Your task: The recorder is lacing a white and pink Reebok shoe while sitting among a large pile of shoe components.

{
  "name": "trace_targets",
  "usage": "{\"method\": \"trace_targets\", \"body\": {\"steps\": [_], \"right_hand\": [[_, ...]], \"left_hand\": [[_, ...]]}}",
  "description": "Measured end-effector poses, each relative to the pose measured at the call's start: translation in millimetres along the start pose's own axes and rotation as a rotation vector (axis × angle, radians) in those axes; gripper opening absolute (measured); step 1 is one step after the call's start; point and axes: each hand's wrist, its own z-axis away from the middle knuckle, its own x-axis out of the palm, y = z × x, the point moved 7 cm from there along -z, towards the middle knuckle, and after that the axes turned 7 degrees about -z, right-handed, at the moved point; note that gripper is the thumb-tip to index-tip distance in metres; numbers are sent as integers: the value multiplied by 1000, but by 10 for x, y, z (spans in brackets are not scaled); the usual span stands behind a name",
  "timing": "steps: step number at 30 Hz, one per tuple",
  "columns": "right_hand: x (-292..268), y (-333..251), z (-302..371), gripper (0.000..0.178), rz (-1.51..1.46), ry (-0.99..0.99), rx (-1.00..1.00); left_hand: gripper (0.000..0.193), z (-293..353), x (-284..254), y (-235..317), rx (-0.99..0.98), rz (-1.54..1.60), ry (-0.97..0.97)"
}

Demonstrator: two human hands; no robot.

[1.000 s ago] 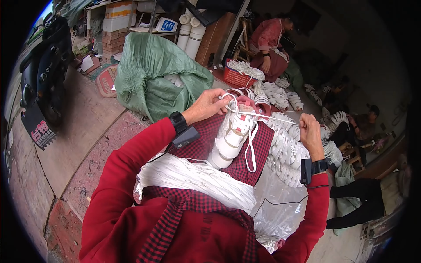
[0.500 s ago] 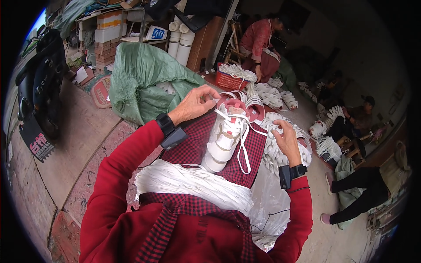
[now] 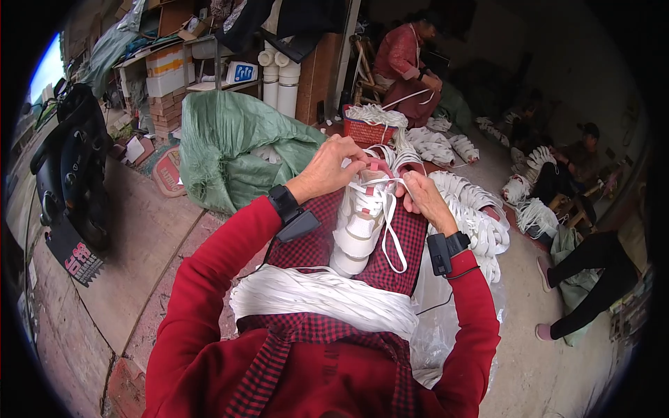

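Observation:
A white sneaker point(image 3: 357, 233) with a pink lining and beige and red trim lies on my lap, toe toward me. Its white shoelace point(image 3: 396, 245) is partly threaded, and a long loop hangs down the right side. My left hand point(image 3: 329, 169) is pinched on the lace by the upper left of the tongue; its fingertips partly hide the grip. At the upper right of the opening, my right hand point(image 3: 426, 198) pinches the lace between thumb and fingers. A thick bundle of white laces point(image 3: 324, 301) lies across my lap over a red-and-black checked apron point(image 3: 300, 240).
A green woven sack point(image 3: 237, 150) stands front left. Beyond the shoe is a red basket point(image 3: 368, 132) of laces. Laced shoes point(image 3: 474, 216) are piled right of my knees. Another person point(image 3: 401, 66) sits ahead; a standing person's legs point(image 3: 592, 279) show right. A scooter point(image 3: 70, 167) is parked left.
My right hand has come left to the shoe and closed on the lace. My left hand has shifted right, closer to the tongue. The seated person ahead has raised their hands.

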Motion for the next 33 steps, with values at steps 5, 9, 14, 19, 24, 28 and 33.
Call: {"method": "trace_targets", "body": {"steps": [5, 9, 14, 19, 24, 28, 33], "right_hand": [[84, -186, 37, 27, 49, -3, -66], [137, -277, 0, 30, 298, -92, -239], [146, -423, -38, 27, 489, -206, -105], [92, -340, -72, 27, 388, -239, -167], [122, -376, -95, 25, 389, -220, -178], [136, -396, -86, 23, 409, -172, -239], [191, -461, -73, 19, 411, -155, -222]], "left_hand": [[9, 20, -3, 140, 71, 73, -148], [16, 10, 194, 214, 84, 79, -227], [20, -75, 320, 158, 12, 101, -308], [19, -187, 100, 149, -24, 161, -231], [22, -194, -36, 120, -15, 153, -202], [21, -146, 178, 66, -97, 196, -388], [15, -111, 529, 20, 6, 17, -470]]}}
